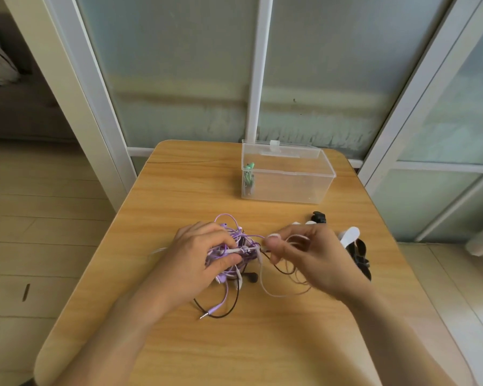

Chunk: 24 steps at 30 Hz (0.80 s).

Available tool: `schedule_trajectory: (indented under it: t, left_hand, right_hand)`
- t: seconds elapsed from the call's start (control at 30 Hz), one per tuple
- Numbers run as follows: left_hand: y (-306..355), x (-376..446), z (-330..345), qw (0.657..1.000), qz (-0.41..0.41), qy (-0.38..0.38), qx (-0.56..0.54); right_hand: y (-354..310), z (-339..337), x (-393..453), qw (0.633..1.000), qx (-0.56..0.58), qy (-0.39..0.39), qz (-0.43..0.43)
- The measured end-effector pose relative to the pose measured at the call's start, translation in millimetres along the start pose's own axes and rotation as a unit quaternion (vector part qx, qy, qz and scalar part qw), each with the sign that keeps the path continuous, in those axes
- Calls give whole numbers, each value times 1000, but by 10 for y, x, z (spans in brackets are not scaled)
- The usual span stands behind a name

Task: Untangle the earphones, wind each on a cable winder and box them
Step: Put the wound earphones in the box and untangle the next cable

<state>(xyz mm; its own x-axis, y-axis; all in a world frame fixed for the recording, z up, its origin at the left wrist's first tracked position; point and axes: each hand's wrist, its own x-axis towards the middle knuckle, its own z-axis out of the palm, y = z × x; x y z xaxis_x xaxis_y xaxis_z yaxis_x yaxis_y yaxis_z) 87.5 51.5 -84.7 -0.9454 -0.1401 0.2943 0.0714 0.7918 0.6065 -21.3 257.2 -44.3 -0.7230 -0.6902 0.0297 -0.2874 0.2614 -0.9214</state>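
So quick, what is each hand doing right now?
Left hand: gripping the tangled earphones.
Right hand: pinching a white earphone cable pulled from it.

We count one table (pixel 179 344), one clear box (pixel 287 178) holding one green earphone set (pixel 249 176), one tangle (pixel 234 252) mixing purple, white and dark cables, and two hands.

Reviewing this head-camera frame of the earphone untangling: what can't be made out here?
- How many earphones make up the tangle: the left hand covers much of it.
- Which strand the right hand pinches: motion blur on the white cable.
- Count and shape of the cable winders: partly behind the right hand.
- Whether the green earphone in the clear box sits on a winder: too small.
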Motion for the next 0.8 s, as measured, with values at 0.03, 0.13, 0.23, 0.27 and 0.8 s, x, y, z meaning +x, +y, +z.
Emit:
schedule_trajectory:
  t: [0.03, 0.13, 0.23, 0.27, 0.8]
  left_hand:
    - [-16, -3, -16, 1000, -3, -2, -4]
    - [-54, -12, -54, 1000, -5, 11, -8]
    - [-53, -14, -81, 999, -17, 26, -5]
    - [-39, -16, -86, 999, -23, 32, -3]
    - [121, -7, 78, 987, -60, 71, 130]
  right_hand:
    - [-17, -33, 8, 999, -3, 36, 0]
    - [88, -195, 48, 985, 71, 154, 23]
    - [163, -411, 89, 939, 284, 173, 84]
    - [173, -455, 87, 931, 305, 172, 103]
    - [63, 392, -31, 948, -266, -24, 173]
